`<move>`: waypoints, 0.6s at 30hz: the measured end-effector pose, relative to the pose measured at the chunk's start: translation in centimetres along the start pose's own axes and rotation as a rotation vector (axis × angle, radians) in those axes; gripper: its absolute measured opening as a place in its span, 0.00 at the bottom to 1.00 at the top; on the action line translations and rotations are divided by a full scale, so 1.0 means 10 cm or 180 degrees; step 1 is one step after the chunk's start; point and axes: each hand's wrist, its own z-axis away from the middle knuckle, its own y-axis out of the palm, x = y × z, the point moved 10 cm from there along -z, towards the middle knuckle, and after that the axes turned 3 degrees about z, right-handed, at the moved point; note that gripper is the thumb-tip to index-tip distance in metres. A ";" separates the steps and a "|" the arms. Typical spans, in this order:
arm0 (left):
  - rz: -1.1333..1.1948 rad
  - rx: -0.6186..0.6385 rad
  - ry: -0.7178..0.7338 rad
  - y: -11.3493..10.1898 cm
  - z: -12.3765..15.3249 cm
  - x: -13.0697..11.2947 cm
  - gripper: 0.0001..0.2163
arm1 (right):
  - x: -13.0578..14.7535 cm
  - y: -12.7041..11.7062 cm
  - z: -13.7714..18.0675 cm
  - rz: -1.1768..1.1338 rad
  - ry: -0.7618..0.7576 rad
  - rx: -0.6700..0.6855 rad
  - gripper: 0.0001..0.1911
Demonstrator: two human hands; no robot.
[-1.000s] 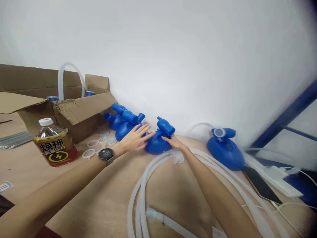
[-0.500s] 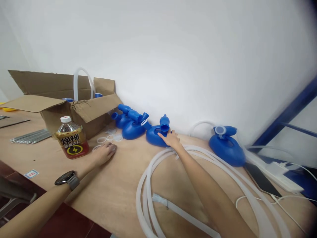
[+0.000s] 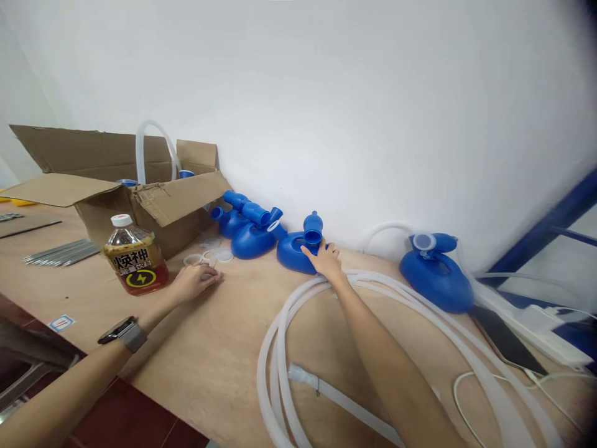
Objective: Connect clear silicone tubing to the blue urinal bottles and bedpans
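Observation:
Curled close to the tabletop, my left hand (image 3: 196,280) pinches a thin white ring (image 3: 213,272), mostly covered by my fingers. Several more flat white rings (image 3: 193,259) lie just beyond it. My right hand (image 3: 328,261) grips the right end of a blue plastic urinal bottle (image 3: 291,254), thumb and fingers around its body. On top of that bottle rests a blue funnel-like connector (image 3: 313,228), its wide mouth toward me. A white-rimmed cap (image 3: 273,226) hangs at the bottle's neck. More blue urinal bottles (image 3: 252,241) stand to the left along the wall.
Coiled white tubing (image 3: 280,348) spreads before my right arm. A drink bottle (image 3: 135,258) stands left, by an open cardboard box (image 3: 107,205). Another blue urinal (image 3: 436,280), a phone (image 3: 508,342) and a power strip (image 3: 550,336) lie right. Metal rods (image 3: 63,252) lie far left.
My left hand has gone from lying flat over a ring to curled fingers pinching it. My right hand stays on the blue bottle. The view has shifted slightly.

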 end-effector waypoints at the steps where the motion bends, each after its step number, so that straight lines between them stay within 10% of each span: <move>1: -0.0060 0.0012 -0.0068 0.01 -0.01 0.00 0.21 | 0.00 0.00 0.00 -0.0004 0.0003 -0.0018 0.51; 18: -0.0521 -0.0154 -0.0189 0.01 -0.44 -0.51 0.19 | 0.05 -0.07 0.04 0.0069 -0.0160 -0.0156 0.48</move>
